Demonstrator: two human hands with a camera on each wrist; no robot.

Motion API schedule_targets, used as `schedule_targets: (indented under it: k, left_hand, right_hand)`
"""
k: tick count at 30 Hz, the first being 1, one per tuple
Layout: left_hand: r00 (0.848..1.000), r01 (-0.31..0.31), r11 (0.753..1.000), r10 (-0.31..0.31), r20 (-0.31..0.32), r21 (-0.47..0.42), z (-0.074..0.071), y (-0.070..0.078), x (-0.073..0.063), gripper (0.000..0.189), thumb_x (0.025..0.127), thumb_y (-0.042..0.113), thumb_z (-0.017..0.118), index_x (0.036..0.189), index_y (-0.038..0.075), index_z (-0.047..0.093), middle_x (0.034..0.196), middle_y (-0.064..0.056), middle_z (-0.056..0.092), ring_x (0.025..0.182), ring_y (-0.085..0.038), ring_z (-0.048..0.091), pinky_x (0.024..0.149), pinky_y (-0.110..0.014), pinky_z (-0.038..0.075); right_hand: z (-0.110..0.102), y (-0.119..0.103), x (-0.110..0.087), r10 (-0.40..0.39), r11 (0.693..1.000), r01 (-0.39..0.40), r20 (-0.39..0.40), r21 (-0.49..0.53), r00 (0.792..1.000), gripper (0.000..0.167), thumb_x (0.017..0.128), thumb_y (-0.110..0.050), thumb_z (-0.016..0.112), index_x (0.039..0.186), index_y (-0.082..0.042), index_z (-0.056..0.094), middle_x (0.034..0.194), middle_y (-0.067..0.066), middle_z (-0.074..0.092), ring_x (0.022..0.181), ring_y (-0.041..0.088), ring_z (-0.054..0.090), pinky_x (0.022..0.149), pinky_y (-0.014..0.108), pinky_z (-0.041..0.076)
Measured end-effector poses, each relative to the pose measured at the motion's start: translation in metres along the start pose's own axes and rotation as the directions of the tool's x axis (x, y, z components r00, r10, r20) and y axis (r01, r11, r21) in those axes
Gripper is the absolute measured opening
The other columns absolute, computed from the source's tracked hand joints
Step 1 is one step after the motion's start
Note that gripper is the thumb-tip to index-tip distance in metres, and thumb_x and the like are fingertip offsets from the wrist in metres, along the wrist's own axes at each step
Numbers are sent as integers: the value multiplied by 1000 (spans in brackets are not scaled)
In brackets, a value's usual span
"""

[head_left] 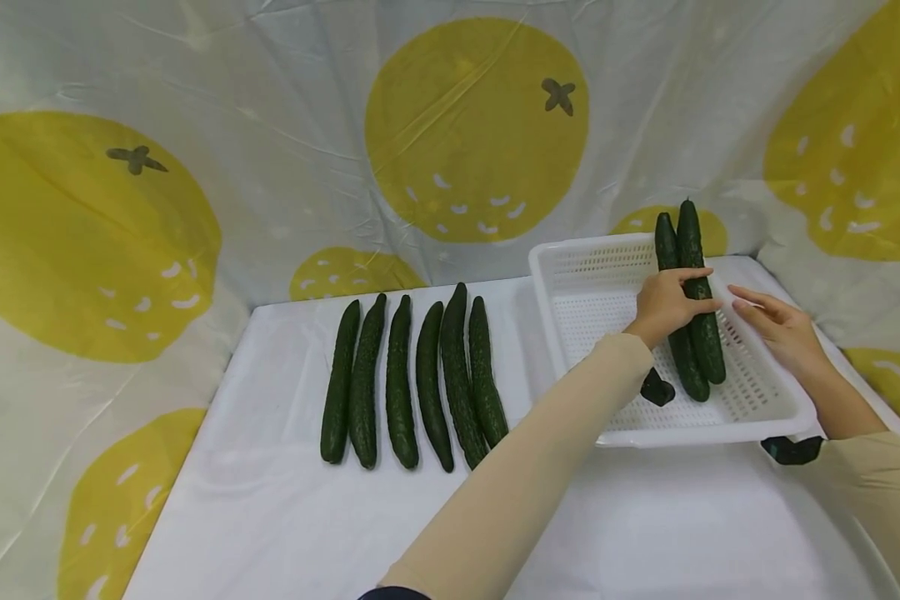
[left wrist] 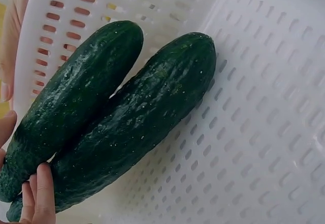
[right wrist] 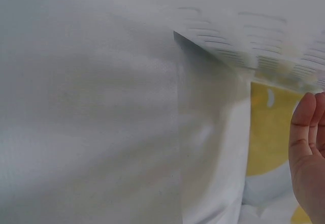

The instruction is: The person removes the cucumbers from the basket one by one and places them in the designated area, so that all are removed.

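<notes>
In the head view, two dark green cucumbers lie side by side in a white plastic basket [head_left: 622,437], their far ends resting up over its back rim. My left hand [head_left: 663,302] reaches across them and pinches the right-hand cucumber [head_left: 708,342]. The other cucumber [head_left: 666,242] is alongside it, partly behind the hand. In the left wrist view, fingers [left wrist: 44,196] reach into the gap between the two. My right hand [head_left: 783,333] is at the basket's right side, outside the wall, fingers loosely extended; whether it touches the rim I cannot tell.
Several cucumbers [head_left: 399,383] lie in a row on the white tablecloth [head_left: 270,517], left of the basket. A cloth backdrop [head_left: 292,167] with yellow fruit prints rises behind the table and along its sides.
</notes>
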State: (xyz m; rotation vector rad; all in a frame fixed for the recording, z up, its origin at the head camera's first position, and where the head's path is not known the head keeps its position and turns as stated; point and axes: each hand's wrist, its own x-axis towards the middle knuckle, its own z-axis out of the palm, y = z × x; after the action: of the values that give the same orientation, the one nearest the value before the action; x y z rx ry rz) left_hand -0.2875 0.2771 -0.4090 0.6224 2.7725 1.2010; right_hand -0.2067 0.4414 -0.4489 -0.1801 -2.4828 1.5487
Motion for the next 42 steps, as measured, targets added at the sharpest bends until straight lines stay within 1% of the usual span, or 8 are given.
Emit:
schedule_targets:
  k: [3, 9, 12, 17, 25, 31, 35, 42]
  left_hand:
    - [1000, -26, 1000, 26, -7, -2, 0, -1, -1, 49, 81, 40, 85, 127, 42, 68, 122, 18, 64, 94, 4, 59, 60, -10, 42]
    - [997, -71, 997, 71, -43, 14, 2, -3, -1, 49, 80, 41, 85, 126, 38, 70, 110, 19, 67, 81, 3, 55, 58, -10, 40]
    - [996, -64, 998, 63, -61, 0, 3, -4, 0, 46, 79, 38, 86, 123, 38, 72, 94, 16, 67, 74, 3, 53, 56, -11, 39]
    - [997, -9, 995, 2, -75, -100, 0, -4, 1, 43, 76, 31, 90, 116, 38, 76, 104, 16, 68, 92, 6, 58, 66, -10, 44]
    - [993, 73, 962, -94, -70, -262, -2, -7, 5, 41, 75, 24, 91, 112, 36, 78, 106, 15, 69, 94, 6, 59, 66, -11, 48]
    - [987, 126, 874, -158, -28, -469, -13, -7, 7, 41, 74, 12, 90, 108, 32, 80, 101, 12, 68, 78, 2, 62, 57, -15, 52]
    - [991, 112, 788, -137, 5, -605, -25, -6, 7, 42, 74, 5, 89, 109, 26, 80, 100, 7, 67, 73, -3, 64, 58, -18, 56]
    - [990, 132, 674, -126, 63, -726, -50, -1, 3, 41, 77, -1, 85, 111, 21, 79, 101, 2, 67, 81, -5, 65, 61, -24, 59]
  right_hand:
    - [0, 0, 0, -4, 1000, 4, -6, -13, 1000, 45, 104, -36, 55, 149, -31, 50, 127, -34, 48, 131, -3, 32, 113, 24, 22]
    - [0, 0, 0, -49, 998, 50, -22, 33, 999, 41, 104, -29, 57, 145, -27, 56, 116, -40, 51, 127, -6, 35, 85, 0, 30]
    - [1, -1, 0, -49, 998, 50, -15, 48, 999, 41, 104, -28, 57, 145, -26, 56, 114, -41, 51, 127, -7, 36, 86, 0, 30]
    - [2, -3, -2, -14, 999, 14, 0, 32, 1000, 45, 104, -32, 55, 149, -27, 51, 123, -36, 49, 131, -4, 32, 111, 17, 20]
    - [1, -2, -1, -53, 997, 53, -5, 53, 999, 41, 104, -27, 56, 145, -26, 55, 109, -42, 53, 123, -8, 39, 93, 2, 29]
    - [1, -4, -2, -23, 1000, 23, 1, 14, 1000, 43, 104, -33, 56, 147, -27, 53, 104, -44, 52, 122, -7, 40, 108, 16, 25]
    - [0, -5, -1, -36, 999, 36, -11, 8, 999, 42, 103, -31, 57, 145, -29, 56, 96, -47, 54, 113, -12, 42, 86, 2, 30]
    - [0, -5, 1, -39, 999, 39, -6, 2, 999, 42, 103, -31, 58, 145, -28, 56, 92, -46, 56, 106, -16, 42, 79, -1, 30]
